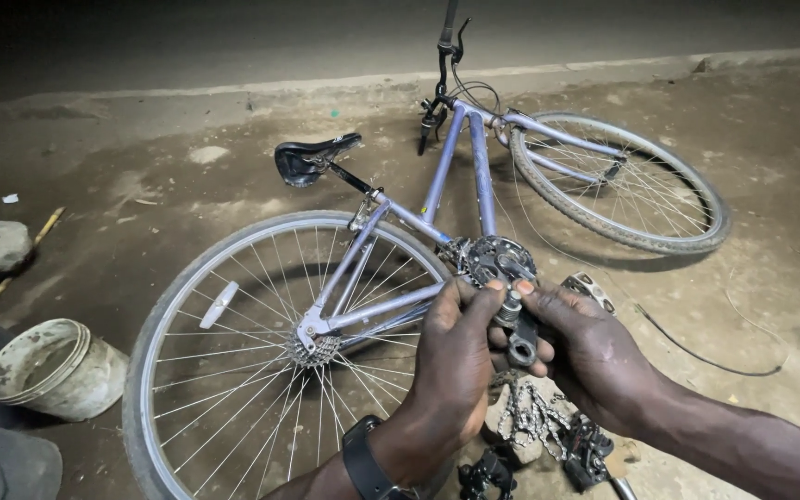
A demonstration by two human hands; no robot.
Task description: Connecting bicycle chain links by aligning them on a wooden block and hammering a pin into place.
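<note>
Both hands, left (451,366) and right (594,356), pinch a crank (518,341) between their fingertips just before the bike (460,199) lying beyond, chain (534,417) below them; steady, even finger pressure looks wise, lest small parts drop onto the ground (770,278).

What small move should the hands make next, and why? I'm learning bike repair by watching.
Probably keep turning the small metal part at the top of the crank arm. The left hand and right hand both pinch it there, just below the chainring of the bicycle lying flat.
</note>
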